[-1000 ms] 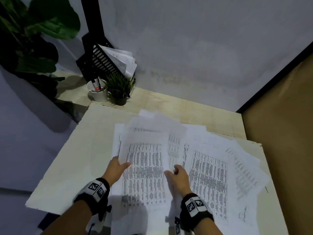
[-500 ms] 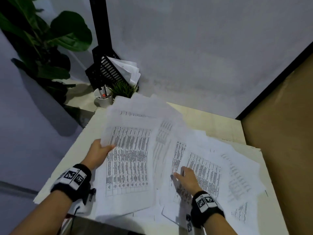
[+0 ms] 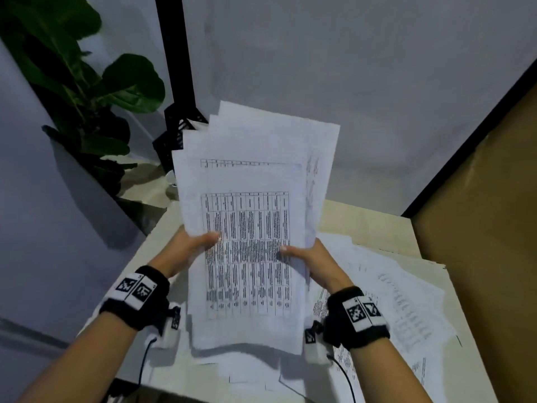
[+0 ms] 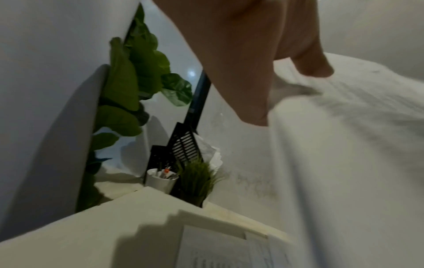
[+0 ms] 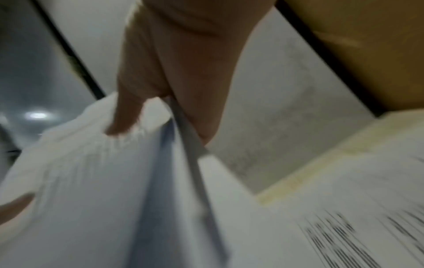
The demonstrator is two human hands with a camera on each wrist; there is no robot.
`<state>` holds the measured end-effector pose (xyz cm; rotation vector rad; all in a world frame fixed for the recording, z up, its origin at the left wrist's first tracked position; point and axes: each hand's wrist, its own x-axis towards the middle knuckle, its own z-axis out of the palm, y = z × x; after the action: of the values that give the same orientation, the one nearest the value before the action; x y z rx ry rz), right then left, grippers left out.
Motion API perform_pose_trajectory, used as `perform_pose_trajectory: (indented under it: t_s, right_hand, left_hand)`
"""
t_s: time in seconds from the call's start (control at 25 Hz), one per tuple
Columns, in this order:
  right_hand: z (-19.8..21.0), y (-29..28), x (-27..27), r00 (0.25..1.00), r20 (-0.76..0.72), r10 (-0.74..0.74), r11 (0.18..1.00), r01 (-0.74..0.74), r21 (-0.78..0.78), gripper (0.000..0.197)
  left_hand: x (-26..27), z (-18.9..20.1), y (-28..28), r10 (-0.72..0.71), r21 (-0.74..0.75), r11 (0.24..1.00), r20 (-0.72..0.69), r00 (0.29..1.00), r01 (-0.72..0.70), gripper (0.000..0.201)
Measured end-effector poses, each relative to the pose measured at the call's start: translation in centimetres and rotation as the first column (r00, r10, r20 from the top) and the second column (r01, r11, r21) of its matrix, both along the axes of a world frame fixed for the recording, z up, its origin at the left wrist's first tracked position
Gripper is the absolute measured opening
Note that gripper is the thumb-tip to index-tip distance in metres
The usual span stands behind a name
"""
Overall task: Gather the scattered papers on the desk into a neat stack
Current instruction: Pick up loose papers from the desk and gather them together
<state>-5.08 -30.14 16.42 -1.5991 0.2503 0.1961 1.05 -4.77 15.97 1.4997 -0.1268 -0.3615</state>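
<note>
A bundle of printed sheets (image 3: 250, 216) stands nearly upright above the desk, its top edges fanned and uneven. My left hand (image 3: 191, 245) grips its left edge, thumb on the front page. My right hand (image 3: 308, 254) grips the right edge the same way. In the left wrist view the left hand (image 4: 259, 76) has its thumb on the blurred bundle (image 4: 348, 163). The right wrist view shows the right hand (image 5: 174, 94) pinching the bundle (image 5: 91, 190), thumb in front and fingers behind. More loose papers (image 3: 406, 298) lie spread on the desk (image 3: 386, 225) to the right and beneath the bundle.
A black paper rack (image 4: 181, 145), a white pen cup (image 4: 160, 179) and a small grass plant (image 4: 197, 181) stand in the far left corner. A large leafy plant (image 3: 87, 91) rises at the left. A brown panel (image 3: 488, 228) borders the desk's right side.
Both hands have lifted a bundle of sheets off the desk and tilted it upright. The right hand left the flat papers and took the bundle's right edge.
</note>
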Motion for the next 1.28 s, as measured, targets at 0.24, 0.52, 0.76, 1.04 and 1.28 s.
perform_pose_trajectory:
  t_s: [0.24,0.52,0.76,1.04,1.28]
  right_hand:
    - [1.9,-0.5,-0.4,0.935,0.33,-0.13,0.983,0.165,-0.08,0.019]
    - [0.8,-0.6,-1.5,0.945,0.254,-0.206,0.974,0.223,-0.04,0.021]
    - [0.5,-1.2,-1.5,0.963,0.24,-0.126,0.991,0.133,-0.016,0.023]
    - [-1.8,-0.2,-2.9,0.969,0.025,-0.246,0.968,0.247,-0.046,0.012]
    - [-8.0,-7.0,-6.5,0.838,-0.221,-0.5,0.84,0.407,-0.358,0.062]
  left_hand:
    - [0.3,1.6,-2.0,0.03,-0.072,0.997,0.123,0.992,-0.021,0.07]
    - [-1.0,2.8,-2.6,-0.108,-0.031,0.992,0.25,0.962,0.12,0.057]
    - [-1.0,2.8,-2.2,-0.163,-0.006,0.985,0.291,0.943,0.172,0.057]
    - [-1.4,-4.0,-3.4,-0.212,0.21,0.955,-0.019,0.977,0.212,0.02]
    - [-1.1,-8.6,-3.6,-0.164,0.461,0.869,-0.072,0.984,0.179,0.04]
